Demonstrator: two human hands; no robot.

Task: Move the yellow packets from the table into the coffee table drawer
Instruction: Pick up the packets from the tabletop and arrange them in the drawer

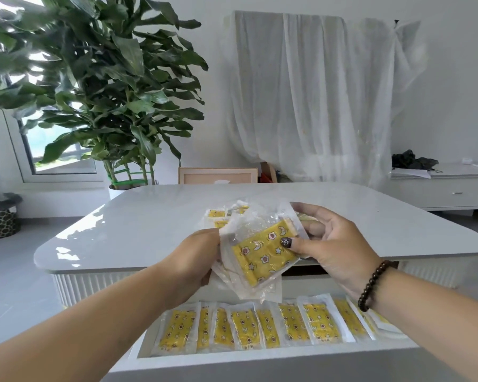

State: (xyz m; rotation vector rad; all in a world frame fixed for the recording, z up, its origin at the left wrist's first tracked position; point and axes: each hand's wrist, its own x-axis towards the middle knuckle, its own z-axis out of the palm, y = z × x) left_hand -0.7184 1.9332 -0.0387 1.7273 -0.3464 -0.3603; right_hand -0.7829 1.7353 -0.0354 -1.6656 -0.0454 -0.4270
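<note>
- Two hands on one bundle: left hand (198, 260) grips the bundle of packets (255, 244) from its left edge, fingers curled under and hidden; right hand (333, 244) pinches the top yellow packet (262, 256), thumb pressed on its face, fingers behind.
- Bundle is in the air, above the front edge of the table (155, 224) and over the open drawer (260, 359).
- A few more packets (218, 217) show past the bundle, low over the tabletop; can't tell if they lie on it or belong to the bundle.
- Drawer already holds a row of packets (260, 328), standing on edge, leaning, overlapping like files, spanning almost the whole visible width.
- Step in hand, my read: peel the top packet off with the right hand, then slot it into the row.
- Wrappers are slick clear plastic, so expect sliding. Keep the left grip firm on the bundle edge while the right pulls, or several come off at once.
- Pull sideways along the packet face, not up; less chance of fanning the rest out.
- Placement: match the lean of the row, drop it in edge first. Right end is hidden behind the right forearm, so free space there is unclear; check before committing.
- Risk: loose packets slipping from the bundle land flat on the row and break the filing order.
- Progress: looks well along, most packets already in the drawer.
</note>
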